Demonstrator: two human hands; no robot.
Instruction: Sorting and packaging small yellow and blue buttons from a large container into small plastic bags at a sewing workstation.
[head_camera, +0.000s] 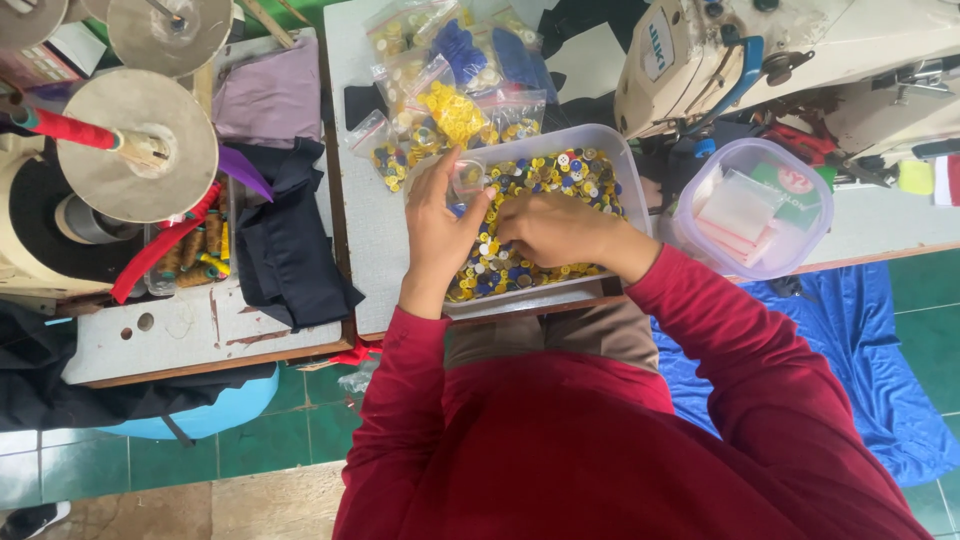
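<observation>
Both hands are down in the clear plastic tub (622, 160), which sits at the near edge of the table and is filled with mixed buttons (560, 175) in yellow, blue and white. The left hand (440, 225) stands upright on its edge at the left side of the tub, fingers raised and pinched around a small clear bag (466, 177) held just above the buttons. The right hand (550, 228) lies palm down over the buttons in the middle, fingers curled under; whether they grip anything cannot be told. Beyond the tub, at the far side, lie more small bags of sorted buttons (455, 105), yellow and blue. To the right stands a round clear container (790, 250) with folded pieces inside, and behind it a sewing machine (700, 60).
</observation>
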